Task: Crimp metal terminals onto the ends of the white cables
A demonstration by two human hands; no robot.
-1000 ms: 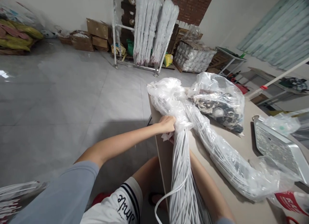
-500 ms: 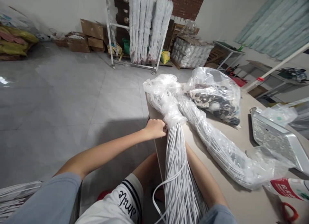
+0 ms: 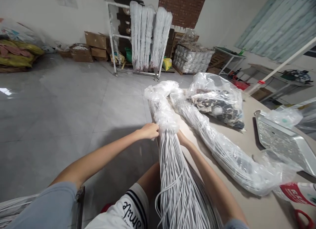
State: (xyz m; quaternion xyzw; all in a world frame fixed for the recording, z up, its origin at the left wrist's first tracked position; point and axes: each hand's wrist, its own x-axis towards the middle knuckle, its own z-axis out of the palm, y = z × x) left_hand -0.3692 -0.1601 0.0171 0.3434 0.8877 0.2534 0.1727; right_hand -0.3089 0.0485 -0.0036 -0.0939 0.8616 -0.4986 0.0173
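A thick bundle of white cables (image 3: 172, 176) hangs down toward me from the table's near left edge. Bunched around its upper part is a clear plastic bag (image 3: 165, 115). My left hand (image 3: 149, 131) is closed on the bag's gathered edge, at the left side of the bundle. On the opposite side, my right hand (image 3: 182, 137) is against the bundle just below the bag's edge, its fingers hidden behind cables and plastic. A second cable bundle in a clear sleeve (image 3: 209, 137) lies along the table to the right.
The table (image 3: 249, 133) also carries a clear bag of patterned cloth (image 3: 217, 104), a metal tray (image 3: 283, 143), a red-and-white package (image 3: 296, 193) and red-handled scissors (image 3: 304, 217). Beyond stands a wheeled rack (image 3: 111, 41) hung with wrapped cable bundles. Cardboard boxes (image 3: 96, 41) sit by the wall.
Both hands and the bagged end of the bundle have shifted left. More of my right hand shows beside the cables. The view has tilted slightly upward.
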